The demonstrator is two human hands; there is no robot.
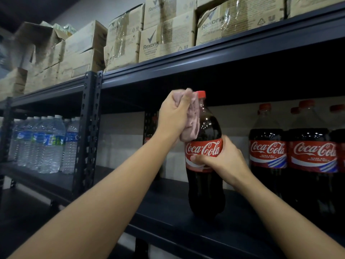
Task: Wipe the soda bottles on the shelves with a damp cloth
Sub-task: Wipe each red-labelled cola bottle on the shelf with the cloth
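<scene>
The left hand grips a bunched pink cloth and presses it against the neck and shoulder of a cola bottle, just below the red cap. The right hand wraps the label band directly beneath the cloth, thumb across the front; this grip probably braces the bottle against the wiping pressure. The bottle stands upright on the dark shelf. Further bottles wait to the right of the right hand. Water bottles stand far left of the left hand; cartons sit above both hands.
</scene>
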